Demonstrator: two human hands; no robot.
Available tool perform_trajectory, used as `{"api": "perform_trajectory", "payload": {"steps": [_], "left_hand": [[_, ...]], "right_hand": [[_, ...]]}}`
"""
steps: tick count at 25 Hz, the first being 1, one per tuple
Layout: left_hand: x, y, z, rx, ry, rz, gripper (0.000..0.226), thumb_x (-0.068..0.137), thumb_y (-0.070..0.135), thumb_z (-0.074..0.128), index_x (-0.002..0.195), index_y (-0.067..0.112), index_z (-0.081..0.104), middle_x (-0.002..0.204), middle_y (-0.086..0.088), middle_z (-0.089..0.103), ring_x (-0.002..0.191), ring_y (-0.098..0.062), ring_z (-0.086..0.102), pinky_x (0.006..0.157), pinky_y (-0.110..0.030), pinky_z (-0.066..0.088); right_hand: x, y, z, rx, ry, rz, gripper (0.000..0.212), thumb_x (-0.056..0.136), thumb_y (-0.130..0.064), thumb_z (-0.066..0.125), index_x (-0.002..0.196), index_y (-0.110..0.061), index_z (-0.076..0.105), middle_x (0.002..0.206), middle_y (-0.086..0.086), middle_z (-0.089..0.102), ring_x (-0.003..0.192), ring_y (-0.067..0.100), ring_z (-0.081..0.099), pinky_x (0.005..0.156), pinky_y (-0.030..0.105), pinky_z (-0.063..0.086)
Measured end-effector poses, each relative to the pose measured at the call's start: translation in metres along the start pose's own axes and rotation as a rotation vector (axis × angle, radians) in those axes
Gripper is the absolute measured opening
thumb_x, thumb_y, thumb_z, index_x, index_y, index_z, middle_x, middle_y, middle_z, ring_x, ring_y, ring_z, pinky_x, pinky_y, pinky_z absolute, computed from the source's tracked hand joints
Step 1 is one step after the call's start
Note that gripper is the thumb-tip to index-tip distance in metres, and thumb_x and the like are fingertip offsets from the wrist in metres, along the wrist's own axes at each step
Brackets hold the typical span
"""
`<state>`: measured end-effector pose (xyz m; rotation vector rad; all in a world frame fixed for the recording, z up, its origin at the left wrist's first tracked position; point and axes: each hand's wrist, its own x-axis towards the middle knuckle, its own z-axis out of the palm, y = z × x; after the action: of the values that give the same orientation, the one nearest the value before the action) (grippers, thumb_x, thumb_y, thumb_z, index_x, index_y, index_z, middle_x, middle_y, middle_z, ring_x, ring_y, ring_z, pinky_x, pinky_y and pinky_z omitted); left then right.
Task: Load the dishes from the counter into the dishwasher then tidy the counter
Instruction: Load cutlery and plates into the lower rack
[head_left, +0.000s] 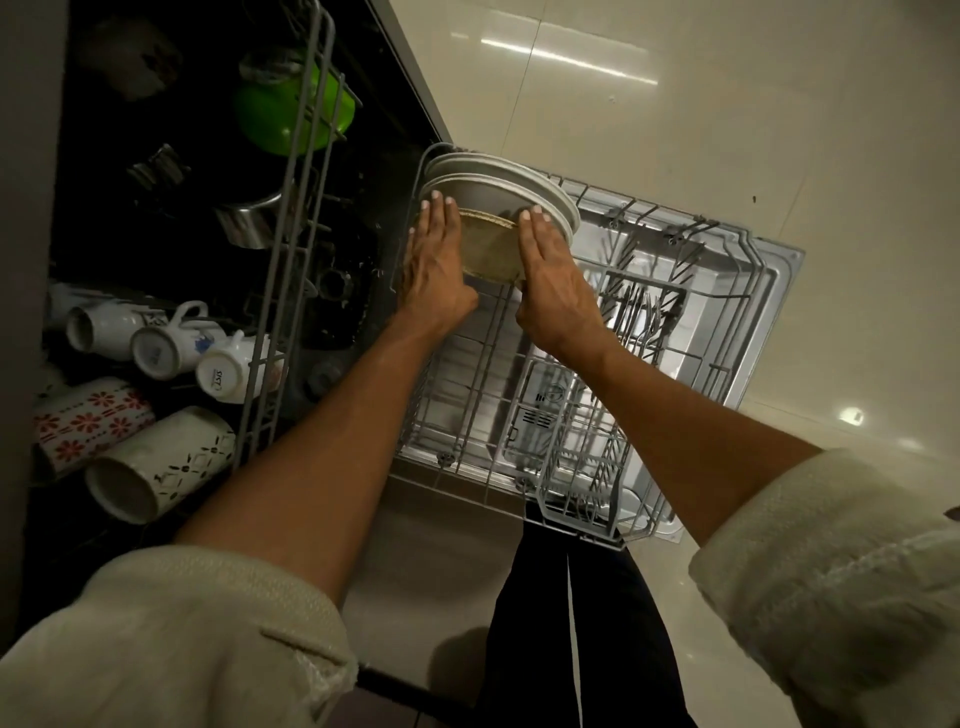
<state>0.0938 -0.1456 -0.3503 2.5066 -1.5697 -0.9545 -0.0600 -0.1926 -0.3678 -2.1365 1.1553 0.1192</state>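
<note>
Head view, looking straight down into an open dishwasher. Left hand (436, 260) and right hand (550, 275) flat and straight-fingered, palms facing each other, pressing a small brownish dish (491, 249) between them at the far left corner of the lower rack (467, 410). Held on edge, probably so as to drop between the tines just in front of the white plates (498, 182) already standing there (fingertips of both hands touching the nearest plate's face). Pressed from both sides rather than gripped, likely to keep fingers out of the narrow slot.

Cutlery basket (639, 312) near the rack's right edge, forks upright in it. Upper rack (291, 249) pulled out on the left, carrying mugs (166, 353) lying on their sides along its near edge and a green pot (291, 109) plus a steel vessel (249, 221) toward its far edge.

Hard to make out: the dish's lower rim, hidden behind the palms, so not clear whether seated in the tines yet. Dishwasher interior very dark; dark shapes there unreadable. Counter out of frame, so remaining dishes unknown.
</note>
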Motion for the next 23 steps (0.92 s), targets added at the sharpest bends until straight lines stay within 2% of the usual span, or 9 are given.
{"api": "perform_trajectory", "payload": {"steps": [2,5,8,12,16,19,21,23], "left_hand": [[-0.013,0.005,-0.003,0.013,-0.002,-0.006,0.103,0.075,-0.003,0.062,0.157,0.003,0.000,0.165,-0.016,-0.004,0.153,-0.026,-0.007,0.125,-0.040,0.001],[-0.041,0.013,-0.006,0.049,-0.008,0.001,0.103,0.075,-0.001,0.063,0.157,0.004,0.000,0.165,-0.015,-0.004,0.153,-0.025,-0.006,0.125,-0.039,0.002],[-0.076,0.024,-0.004,0.085,-0.018,0.014,0.102,0.077,0.001,0.062,0.157,0.006,-0.002,0.165,-0.013,-0.007,0.153,-0.024,-0.008,0.125,-0.037,0.001],[-0.132,0.042,-0.009,0.135,-0.030,-0.035,0.100,0.084,0.012,0.062,0.156,0.008,-0.008,0.165,-0.011,-0.013,0.152,-0.023,-0.013,0.124,-0.039,0.001],[-0.196,0.056,-0.014,0.101,-0.037,-0.063,0.089,0.092,0.013,0.050,0.155,0.010,-0.012,0.164,-0.010,-0.017,0.151,-0.021,-0.017,0.124,-0.040,0.000],[-0.249,0.064,-0.018,0.088,-0.004,-0.120,0.082,0.097,0.020,0.044,0.155,0.011,-0.014,0.164,-0.008,-0.018,0.151,-0.019,-0.018,0.124,-0.039,-0.003],[-0.289,0.067,-0.022,0.055,0.042,-0.153,0.082,0.099,0.024,0.045,0.155,0.011,-0.013,0.164,-0.009,-0.017,0.151,-0.019,-0.017,0.125,-0.039,-0.002],[-0.334,0.069,-0.027,0.027,0.098,-0.178,0.083,0.098,0.025,0.047,0.155,0.010,-0.012,0.164,-0.009,-0.015,0.151,-0.019,-0.016,0.125,-0.039,-0.002]], "right_hand": [[-0.009,-0.007,-0.006,-0.037,-0.022,-0.016,0.093,0.088,0.004,0.057,0.159,-0.007,-0.003,0.168,0.014,-0.003,0.155,0.028,-0.001,0.122,0.033,0.007],[-0.030,-0.017,-0.016,-0.115,-0.069,-0.059,0.093,0.088,-0.004,0.057,0.159,-0.007,-0.003,0.167,0.014,-0.005,0.155,0.028,-0.001,0.125,0.040,0.017],[-0.057,-0.027,-0.025,-0.225,-0.136,-0.122,0.087,0.093,-0.015,0.052,0.158,-0.006,-0.005,0.167,0.016,-0.006,0.155,0.028,-0.004,0.127,0.040,0.008],[-0.104,-0.045,-0.036,-0.328,-0.142,-0.186,0.085,0.097,-0.024,0.049,0.158,-0.007,-0.008,0.167,0.016,-0.007,0.155,0.027,-0.005,0.126,0.039,0.001],[-0.155,-0.069,-0.051,-0.419,-0.180,-0.272,0.082,0.102,-0.038,0.040,0.157,-0.009,-0.013,0.165,0.012,-0.014,0.154,0.025,-0.011,0.119,0.035,-0.014],[-0.199,-0.089,-0.053,-0.458,-0.180,-0.346,0.081,0.102,-0.044,0.036,0.158,-0.011,-0.012,0.165,0.012,-0.014,0.153,0.025,-0.013,0.122,0.039,-0.011],[-0.231,-0.105,-0.055,-0.463,-0.179,-0.386,0.081,0.101,-0.043,0.037,0.158,-0.011,-0.011,0.165,0.012,-0.014,0.154,0.025,-0.014,0.125,0.040,-0.006],[-0.266,-0.123,-0.058,-0.476,-0.181,-0.431,0.082,0.101,-0.042,0.038,0.158,-0.010,-0.011,0.164,0.011,-0.017,0.153,0.025,-0.015,0.125,0.039,-0.007]]}}
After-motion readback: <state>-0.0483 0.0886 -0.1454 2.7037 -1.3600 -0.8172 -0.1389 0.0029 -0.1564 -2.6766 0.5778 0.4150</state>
